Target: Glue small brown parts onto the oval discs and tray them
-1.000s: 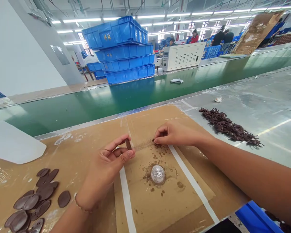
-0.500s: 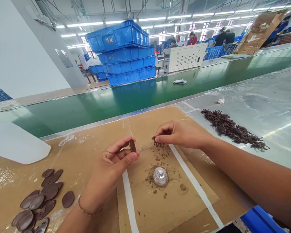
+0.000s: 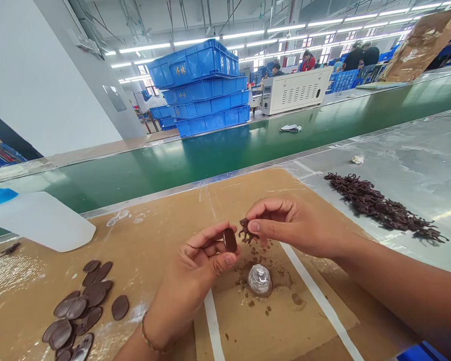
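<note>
In the head view, a dark brown oval piece (image 3: 230, 240) is pinched between the thumb and fingers of the left hand (image 3: 199, 273). Just beside it, a small branching piece (image 3: 245, 231) is pinched by the thumb and fingers of the right hand (image 3: 293, 225). Both are held above a brown sheet (image 3: 161, 220), near a shiny dome (image 3: 259, 281). On the left lies a pile of oval discs (image 3: 75, 310); on the right, a dark stringy heap (image 3: 379, 205). Beyond the green belt (image 3: 143, 173), blue crates (image 3: 210, 118) are stacked beside a pale metal box (image 3: 296, 91).
</note>
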A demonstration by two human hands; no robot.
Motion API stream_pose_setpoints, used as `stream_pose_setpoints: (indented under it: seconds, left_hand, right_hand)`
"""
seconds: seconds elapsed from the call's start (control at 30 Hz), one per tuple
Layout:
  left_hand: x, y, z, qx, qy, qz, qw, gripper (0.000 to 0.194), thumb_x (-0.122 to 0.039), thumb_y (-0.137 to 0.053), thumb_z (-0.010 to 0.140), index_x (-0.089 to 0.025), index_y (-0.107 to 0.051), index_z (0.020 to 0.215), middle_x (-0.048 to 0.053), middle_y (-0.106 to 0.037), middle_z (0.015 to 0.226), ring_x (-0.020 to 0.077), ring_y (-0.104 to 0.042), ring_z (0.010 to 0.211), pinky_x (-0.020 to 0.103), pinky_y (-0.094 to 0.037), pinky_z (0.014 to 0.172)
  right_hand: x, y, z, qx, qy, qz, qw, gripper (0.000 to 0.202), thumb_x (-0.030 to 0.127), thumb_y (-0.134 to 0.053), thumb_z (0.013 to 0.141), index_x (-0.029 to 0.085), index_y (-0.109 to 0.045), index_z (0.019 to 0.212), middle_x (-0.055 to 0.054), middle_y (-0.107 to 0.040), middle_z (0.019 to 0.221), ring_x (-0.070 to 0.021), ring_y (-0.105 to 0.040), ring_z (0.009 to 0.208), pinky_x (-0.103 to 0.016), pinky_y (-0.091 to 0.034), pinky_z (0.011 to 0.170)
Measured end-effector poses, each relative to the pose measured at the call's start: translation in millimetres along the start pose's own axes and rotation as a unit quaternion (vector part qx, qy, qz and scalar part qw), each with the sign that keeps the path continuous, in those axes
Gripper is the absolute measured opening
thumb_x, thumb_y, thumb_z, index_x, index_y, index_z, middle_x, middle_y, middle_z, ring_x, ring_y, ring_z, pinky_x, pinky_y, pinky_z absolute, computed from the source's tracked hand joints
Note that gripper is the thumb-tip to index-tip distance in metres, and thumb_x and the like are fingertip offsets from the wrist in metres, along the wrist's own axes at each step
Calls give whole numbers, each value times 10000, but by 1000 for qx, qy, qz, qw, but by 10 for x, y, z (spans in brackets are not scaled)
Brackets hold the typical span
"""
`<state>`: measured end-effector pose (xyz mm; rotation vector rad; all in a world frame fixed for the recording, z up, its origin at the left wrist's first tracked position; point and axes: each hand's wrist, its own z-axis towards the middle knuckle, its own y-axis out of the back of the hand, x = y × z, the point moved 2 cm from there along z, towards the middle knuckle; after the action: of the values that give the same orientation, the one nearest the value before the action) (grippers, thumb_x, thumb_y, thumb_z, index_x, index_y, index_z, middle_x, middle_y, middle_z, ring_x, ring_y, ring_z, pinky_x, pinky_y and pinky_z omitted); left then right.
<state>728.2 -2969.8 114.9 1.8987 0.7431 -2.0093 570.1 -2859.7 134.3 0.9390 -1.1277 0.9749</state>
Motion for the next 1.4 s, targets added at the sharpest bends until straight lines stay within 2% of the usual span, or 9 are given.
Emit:
stream_pose_setpoints:
  seconds: [0.13,0.23,0.47,0.8,0.97,1.1,1.2,1.27,1.4]
  left_hand:
    - [-55,77,39,-49,-36,22,998,353,-243,-797,689,-282,-703,1028,-8,-712,968,117,-657,840,203,-533,820]
    - [-73,144,75,-80,-51,41,995,354,-257,-790,697,-276,-696,1038,-6,-697,1016,115,-653,835,210,-531,815]
    - [34,211,149,-63,-47,68,995,428,-305,-794,693,-269,-668,1100,10,-700,1031,126,-636,893,221,-527,847]
    - [60,220,162,-60,-47,79,994,417,-299,-795,695,-280,-671,1092,-2,-701,1043,117,-632,895,215,-534,846]
    - [67,219,157,-48,-50,74,995,396,-282,-790,703,-287,-675,1081,-3,-706,1028,104,-627,887,191,-529,827]
    - [43,147,95,-40,-43,46,997,381,-283,-780,715,-264,-674,1080,16,-704,1014,120,-645,881,201,-531,823]
    - [26,82,41,-15,-27,4,1000,371,-268,-762,738,-270,-664,1096,11,-697,1044,124,-659,904,200,-528,848]
    - [24,58,19,18,-21,-18,999,387,-260,-759,743,-275,-652,1114,9,-700,1051,129,-666,905,214,-532,868]
    - [39,58,15,47,-22,-37,998,413,-237,-743,762,-246,-631,1159,44,-698,1119,148,-668,948,230,-526,907]
  right_hand:
    - [-92,106,92,-53,-29,-184,981,274,421,-604,830,162,-683,868,4,-628,697,-95,-516,615,-235,-394,566]
    - [-212,188,214,-25,-45,-292,955,280,394,-555,836,158,-706,843,-23,-672,763,-123,-542,670,-257,-376,594]
    - [-351,200,372,30,-73,-338,938,284,374,-561,772,162,-742,831,-1,-643,665,-101,-459,554,-241,-318,515]
    - [-418,172,403,-15,-107,-343,933,206,317,-576,685,146,-691,681,18,-540,551,-86,-411,502,-236,-287,466]
    - [-347,214,366,-55,-104,-314,942,111,257,-628,639,150,-651,621,4,-577,554,-96,-446,501,-245,-301,467]
    - [-185,142,264,-98,-66,-226,967,205,370,-591,771,169,-634,766,8,-605,642,-88,-498,541,-226,-389,508]
    - [-101,5,179,-64,-15,-20,998,238,412,-629,793,175,-620,802,21,-612,635,-82,-530,525,-225,-463,519]
    - [-73,-80,139,-26,18,93,995,233,384,-693,769,160,-628,775,10,-633,642,-85,-559,546,-226,-494,528]
    - [-54,-163,101,14,45,143,989,211,346,-730,773,149,-656,789,10,-654,654,-73,-586,578,-203,-514,560]
